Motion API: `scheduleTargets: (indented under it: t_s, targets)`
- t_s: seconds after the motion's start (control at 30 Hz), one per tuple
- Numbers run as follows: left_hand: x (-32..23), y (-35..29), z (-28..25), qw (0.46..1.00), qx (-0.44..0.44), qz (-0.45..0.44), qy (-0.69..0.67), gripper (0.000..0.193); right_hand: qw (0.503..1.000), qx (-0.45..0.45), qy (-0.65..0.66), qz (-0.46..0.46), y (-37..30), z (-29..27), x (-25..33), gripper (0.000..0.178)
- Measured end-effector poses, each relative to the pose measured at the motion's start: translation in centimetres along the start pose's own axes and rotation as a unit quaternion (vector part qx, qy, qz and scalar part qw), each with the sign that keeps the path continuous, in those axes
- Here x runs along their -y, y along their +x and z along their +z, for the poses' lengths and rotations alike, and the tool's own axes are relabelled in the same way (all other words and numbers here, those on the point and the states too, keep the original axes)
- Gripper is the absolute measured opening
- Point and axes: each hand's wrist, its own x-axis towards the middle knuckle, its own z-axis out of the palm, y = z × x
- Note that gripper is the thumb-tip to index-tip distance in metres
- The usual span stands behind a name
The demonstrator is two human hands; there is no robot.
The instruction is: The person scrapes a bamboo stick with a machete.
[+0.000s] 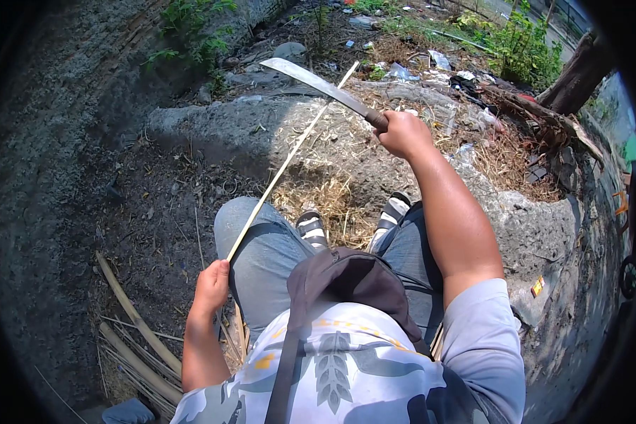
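Note:
My right hand (401, 132) grips the dark handle of a long curved machete (311, 79), held out in front of me with the blade pointing left. The blade crosses the upper part of a thin pale bamboo strip (287, 162). My left hand (213, 285) holds the lower end of that strip beside my left knee. The strip runs diagonally up and to the right, away from me. I am seated, knees in grey jeans, striped sandals (312, 228) on the ground.
Dry straw and shavings (332, 198) lie around my feet. Cut bamboo pieces (136, 339) are piled at my lower left. A low concrete ledge (205, 120) runs ahead, with litter, weeds and a tree trunk (576, 78) beyond. A dark bag (346, 279) rests on my lap.

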Motion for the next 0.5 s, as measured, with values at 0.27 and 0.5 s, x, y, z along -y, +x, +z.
scheduleTargets:
  t_s: [0.27,0.5]
  targets:
    - [1.0,0.6,0.1,0.999,0.008,-0.011,-0.04,0.054,0.99,0.077,0.011,-0.121,-1.3,0.2,0.0,0.03]
    - [0.5,0.3,-0.1,1.0,0.002,0.002,-0.018,0.054,0.966,0.091,-0.081,-0.228,-1.0,0.6,2.1,0.033]
